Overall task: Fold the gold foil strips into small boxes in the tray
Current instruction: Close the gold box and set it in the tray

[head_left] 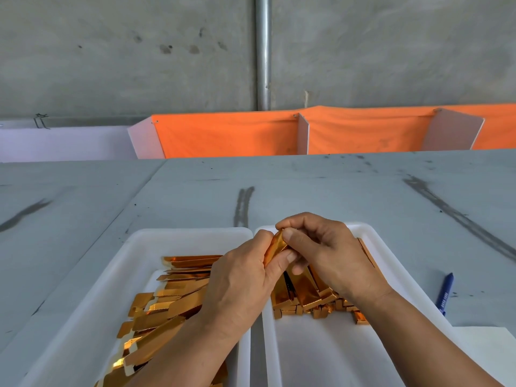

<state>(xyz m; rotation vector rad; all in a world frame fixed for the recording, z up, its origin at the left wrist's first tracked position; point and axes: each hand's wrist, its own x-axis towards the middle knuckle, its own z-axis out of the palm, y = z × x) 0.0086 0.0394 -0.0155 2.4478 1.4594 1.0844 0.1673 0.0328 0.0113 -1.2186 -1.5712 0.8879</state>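
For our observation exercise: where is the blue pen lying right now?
In the head view, the blue pen lies on the grey table at the right, just outside the rim of the right-hand white tray.

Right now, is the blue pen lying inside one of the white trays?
No, the blue pen lies on the grey table, outside and to the right of the right tray.
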